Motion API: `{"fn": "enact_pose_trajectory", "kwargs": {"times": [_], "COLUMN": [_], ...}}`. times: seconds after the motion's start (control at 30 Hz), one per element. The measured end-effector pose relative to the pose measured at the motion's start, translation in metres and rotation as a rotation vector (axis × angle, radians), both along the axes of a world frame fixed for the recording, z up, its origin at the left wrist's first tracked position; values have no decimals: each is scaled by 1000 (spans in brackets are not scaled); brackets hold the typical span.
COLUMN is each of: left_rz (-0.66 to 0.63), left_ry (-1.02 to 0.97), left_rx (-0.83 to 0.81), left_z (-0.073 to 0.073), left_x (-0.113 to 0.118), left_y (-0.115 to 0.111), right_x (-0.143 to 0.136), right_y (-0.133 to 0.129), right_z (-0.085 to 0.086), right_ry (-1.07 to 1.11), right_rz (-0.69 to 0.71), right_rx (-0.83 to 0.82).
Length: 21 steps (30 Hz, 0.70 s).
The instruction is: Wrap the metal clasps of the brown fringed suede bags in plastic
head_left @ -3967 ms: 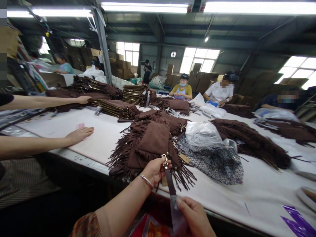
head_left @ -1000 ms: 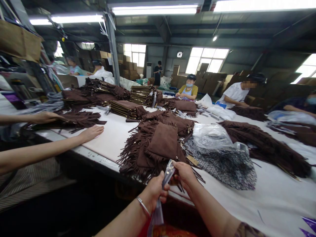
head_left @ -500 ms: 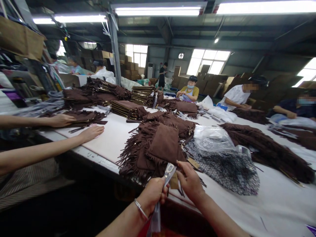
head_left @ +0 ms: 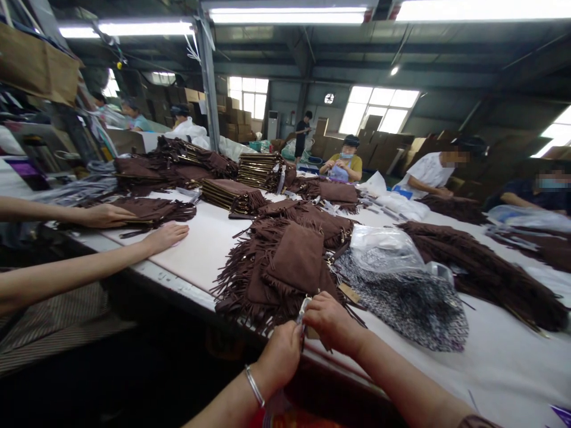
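At the table's front edge, my left hand [head_left: 280, 355], with a silver bangle on its wrist, is closed around a plastic-wrapped strap [head_left: 301, 312] with metal hardware at its upper end. My right hand [head_left: 332, 321] is pinched at that same end, its fingertips almost touching the left ones; they partly hide the hardware. Just beyond both hands lies a brown fringed bag [head_left: 298, 255] on a heap of similar fringed pieces. A tan tag [head_left: 349, 292] shows beside the right hand.
A co-worker's hands [head_left: 167, 238] rest at the left on the table and a brown bag [head_left: 143, 211]. Stacked bags [head_left: 232, 196] stand farther back. To the right are a black-and-white speckled cloth [head_left: 414, 309], clear plastic [head_left: 386, 246] and more brown fringed pieces [head_left: 482, 273].
My right hand has moved left onto the strap's hardware end, closing the gap to my left hand. The strap's end is now largely covered by fingers.
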<state>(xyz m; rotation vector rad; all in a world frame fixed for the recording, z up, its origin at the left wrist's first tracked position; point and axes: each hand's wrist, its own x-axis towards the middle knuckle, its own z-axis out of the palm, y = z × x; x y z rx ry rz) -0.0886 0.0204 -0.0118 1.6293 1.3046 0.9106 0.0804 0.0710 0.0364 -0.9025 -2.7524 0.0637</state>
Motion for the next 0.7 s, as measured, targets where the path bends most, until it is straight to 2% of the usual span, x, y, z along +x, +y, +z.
{"fn": "enact_pose_trajectory", "kwargs": {"times": [0.07, 0.17, 0.27, 0.4, 0.53, 0.63, 0.7], "left_rz": [-36, -17, -8, 53, 99, 101, 94], "left_ry": [58, 150, 155, 88, 68, 82, 105], "left_rx": [16, 8, -8, -28, -37, -51, -61], "left_z": [1, 3, 3, -1, -3, -4, -6], "left_x": [0, 2, 4, 5, 4, 3, 3], "left_y": [-2, -2, 0, 3, 5, 7, 11], "right_x": [-1, -6, -9, -1, 35, 83, 124], "right_y": [4, 8, 7, -3, -24, -41, -47], "right_z": [2, 6, 8, 6, 7, 11, 18], "right_ry": [-3, -21, -14, 268, 507, 596, 671], "right_rz": [-29, -80, -113, -293, -482, -640, -794], "right_rx": [-62, -151, -174, -123, -103, -26, 66]}}
